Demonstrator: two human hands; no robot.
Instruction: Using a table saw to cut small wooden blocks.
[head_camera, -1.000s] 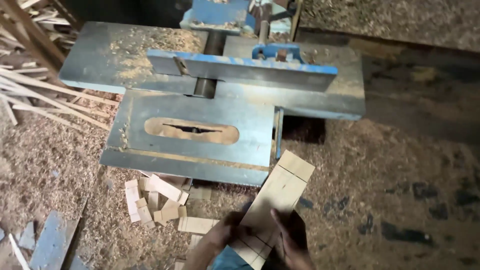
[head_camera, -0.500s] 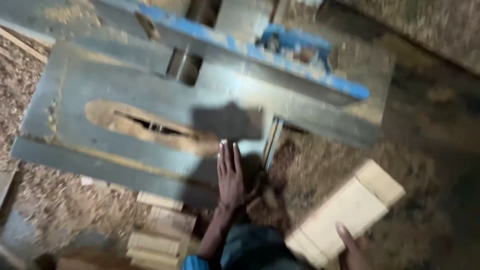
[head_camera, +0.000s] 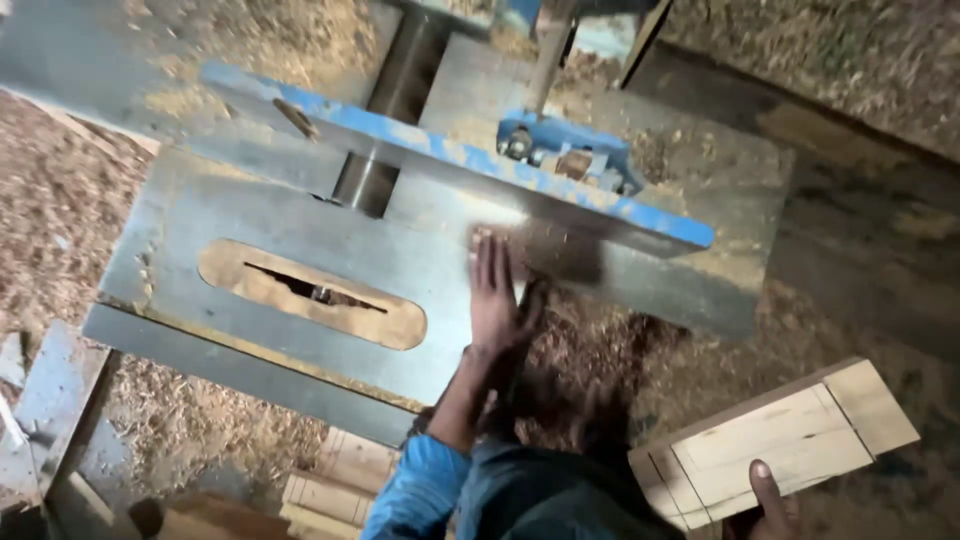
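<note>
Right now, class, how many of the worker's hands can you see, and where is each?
2. The left hand lies flat on the saw table; the right hand holds a wood block at the lower right, partly cut off by the frame.

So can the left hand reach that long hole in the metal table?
Probably yes. The left hand lies flat on the metal table, just beside the long hole, and nothing sits between them. The right hand is busy holding wooden blocks.

Left hand flat on the saw table, right of the blade slot; fence behind, wood block off right.
</note>
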